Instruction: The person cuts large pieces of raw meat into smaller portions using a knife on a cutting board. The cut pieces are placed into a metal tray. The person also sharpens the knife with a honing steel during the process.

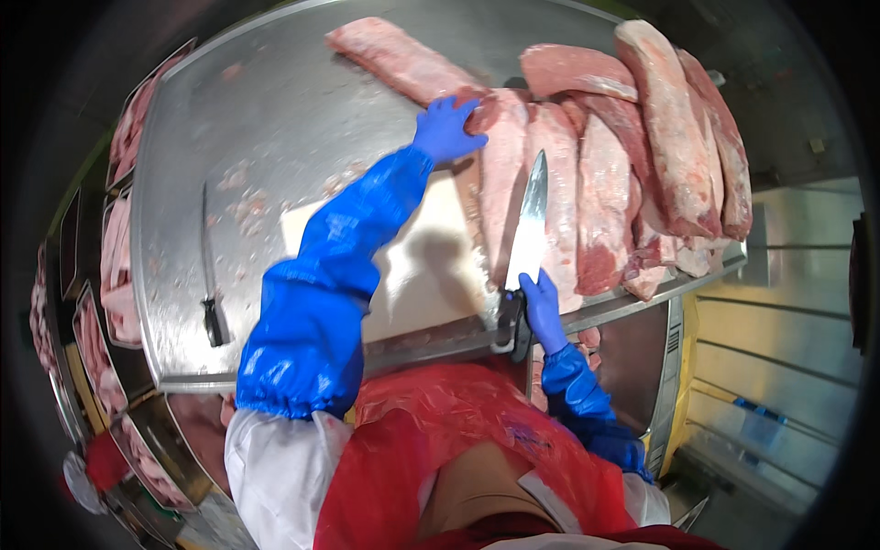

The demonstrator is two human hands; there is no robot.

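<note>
My left hand [449, 128], in a blue glove and long blue sleeve, reaches across the table. Its fingers curl over the far end of a pale, fatty pork loin [505, 174], where another loin [399, 60] lying slantwise meets it. In my gloved right hand [544, 310] is a knife [530, 220] with a broad blade, held by its black handle and pointing away from me above the loins. A white cutting board [431, 266] lies under my left arm, near the table's front edge. Beside the knife handle is another black handle, partly hidden.
Several more loins [674, 128] are heaped at the right of the steel table [275, 101]. A thin sharpening steel [208, 247] with a black handle lies at the left among meat scraps. Trays of meat [119, 266] stand beyond the left edge; a person in red [105, 458] is at lower left.
</note>
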